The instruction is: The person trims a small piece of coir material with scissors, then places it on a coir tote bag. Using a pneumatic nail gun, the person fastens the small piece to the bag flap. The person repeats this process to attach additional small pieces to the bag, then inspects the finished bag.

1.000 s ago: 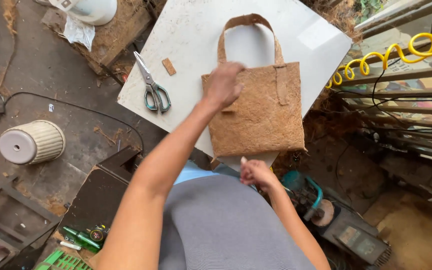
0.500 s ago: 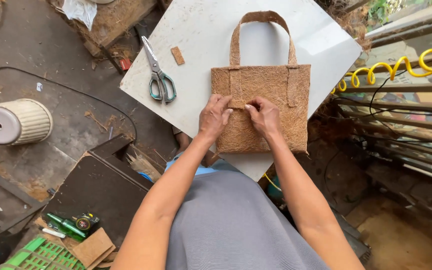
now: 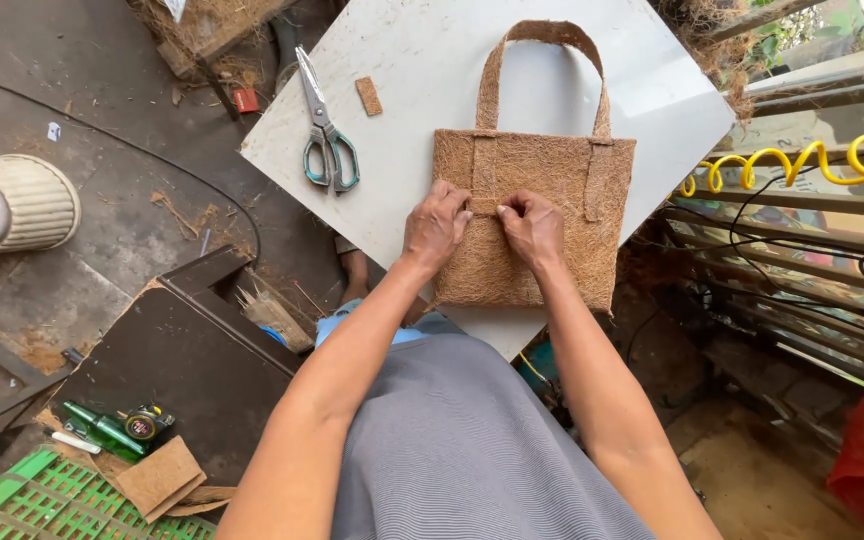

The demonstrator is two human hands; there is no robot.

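A brown coconut-fibre bag [image 3: 562, 190] with an arched handle lies flat on a white board [image 3: 422, 80]. My left hand [image 3: 436, 225] and my right hand [image 3: 532, 228] rest side by side on the bag's front, below the left strap of the handle. Fingertips of both hands pinch and press the lower end of that strap [image 3: 485, 205] against the bag's face. Whether anything small is held between the fingers is hidden.
Green-handled scissors [image 3: 325, 135] and a small fibre scrap [image 3: 368, 96] lie on the board left of the bag. On the floor: a ribbed white pot [image 3: 12, 205], a dark board [image 3: 182, 370], a green crate [image 3: 32, 500], a tape measure [image 3: 142, 423]. A yellow coiled hose [image 3: 792, 160] hangs at right.
One second ago my left hand was on the bag's top edge and my right hand hung below the board. Both hands have since come together on the bag's front and stay there.
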